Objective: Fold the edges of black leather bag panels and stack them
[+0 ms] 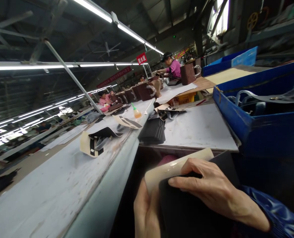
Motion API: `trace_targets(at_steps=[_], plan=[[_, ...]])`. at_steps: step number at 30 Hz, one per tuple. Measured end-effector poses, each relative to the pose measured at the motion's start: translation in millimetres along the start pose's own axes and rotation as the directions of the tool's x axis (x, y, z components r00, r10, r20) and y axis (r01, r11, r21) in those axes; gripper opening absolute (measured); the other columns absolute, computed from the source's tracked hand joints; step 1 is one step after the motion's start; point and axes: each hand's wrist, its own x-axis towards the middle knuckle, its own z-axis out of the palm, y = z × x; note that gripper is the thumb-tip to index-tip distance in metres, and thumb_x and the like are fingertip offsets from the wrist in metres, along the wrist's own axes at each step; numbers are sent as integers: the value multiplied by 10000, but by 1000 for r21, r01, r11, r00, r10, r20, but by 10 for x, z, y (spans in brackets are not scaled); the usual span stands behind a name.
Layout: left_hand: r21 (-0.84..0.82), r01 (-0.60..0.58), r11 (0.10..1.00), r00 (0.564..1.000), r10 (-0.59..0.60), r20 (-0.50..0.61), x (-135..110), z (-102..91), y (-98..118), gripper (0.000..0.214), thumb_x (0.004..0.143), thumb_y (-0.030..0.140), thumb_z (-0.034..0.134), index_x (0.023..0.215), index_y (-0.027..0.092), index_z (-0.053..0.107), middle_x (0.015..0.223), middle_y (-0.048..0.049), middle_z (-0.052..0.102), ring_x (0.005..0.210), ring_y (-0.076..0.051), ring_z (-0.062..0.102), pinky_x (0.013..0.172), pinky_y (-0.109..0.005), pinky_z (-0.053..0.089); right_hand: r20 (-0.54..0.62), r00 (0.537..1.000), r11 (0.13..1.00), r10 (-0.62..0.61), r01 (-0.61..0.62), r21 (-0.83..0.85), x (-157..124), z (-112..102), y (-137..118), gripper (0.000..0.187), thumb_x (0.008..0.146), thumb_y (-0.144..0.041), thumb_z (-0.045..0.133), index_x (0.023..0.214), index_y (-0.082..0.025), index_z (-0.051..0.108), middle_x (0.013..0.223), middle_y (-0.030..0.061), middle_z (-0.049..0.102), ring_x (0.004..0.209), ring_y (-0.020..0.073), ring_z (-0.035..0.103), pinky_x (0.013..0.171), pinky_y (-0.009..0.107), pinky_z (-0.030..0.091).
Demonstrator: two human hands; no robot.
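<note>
At the bottom of the head view, both of my hands hold a black flat piece [186, 211] with a beige panel [166, 170] folded behind its top. My right hand [218, 191], in a blue sleeve, lies over the black piece with its fingers pressed on the upper edge. My left hand [145, 213] grips the piece's left edge from below, thumb up along the beige panel.
A long grey conveyor table [50, 195] runs away on the left with cut pieces [97, 140] and an orange glue bottle [137, 112] on it. A white work board [198, 127] lies ahead, a stack of black pieces [153, 131] at its left edge. On the right stands a blue bin [261, 132]. Workers in pink [173, 67] sit further along.
</note>
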Motion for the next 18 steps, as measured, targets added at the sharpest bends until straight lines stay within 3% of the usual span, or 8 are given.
trace_targets(at_steps=[2, 6, 10, 16, 18], plan=[[22, 24, 999, 1000, -25, 14, -32, 4, 15, 634, 799, 607, 651, 1291, 208, 620, 1276, -113, 659, 1202, -325, 597, 870, -330, 554, -20, 1000, 998, -12, 13, 54, 37, -38, 3, 192, 965, -202, 592, 1137, -250, 662, 765, -16, 540, 666, 81, 491, 602, 208, 393], [83, -109, 991, 987, 99, 124, -70, 3, 3, 554, 825, 594, 605, 1221, 211, 670, 1035, -116, 724, 983, -286, 680, 812, -327, 556, -21, 996, 996, -90, 90, 16, 116, -32, -8, 195, 943, -203, 627, 1136, -212, 658, 860, 12, 624, 717, 95, 533, 626, 227, 421], [187, -182, 965, 982, 167, 93, -118, -11, -51, 498, 870, 563, 537, 1201, 224, 690, 906, -116, 718, 821, -262, 691, 665, -311, 546, 6, 994, 992, -111, 111, -54, 128, -6, -51, 239, 922, -127, 635, 1147, -199, 669, 870, 12, 651, 767, 89, 562, 664, 208, 444], [206, -159, 966, 987, 152, 50, -184, -6, 26, 459, 880, 538, 545, 1180, 226, 698, 842, -109, 709, 741, -241, 687, 600, -300, 542, 5, 995, 993, -102, 102, -62, 93, -19, -86, 321, 939, -81, 582, 1216, -233, 635, 900, 8, 644, 846, 84, 587, 742, 202, 471], [197, -131, 972, 991, 125, 45, -208, 16, 97, 432, 875, 553, 551, 1141, 252, 709, 895, -98, 707, 773, -231, 686, 646, -300, 559, -7, 996, 993, -94, 93, -67, 105, -22, -100, 327, 941, -73, 574, 1219, -237, 632, 864, 3, 623, 851, 83, 587, 746, 196, 473]])
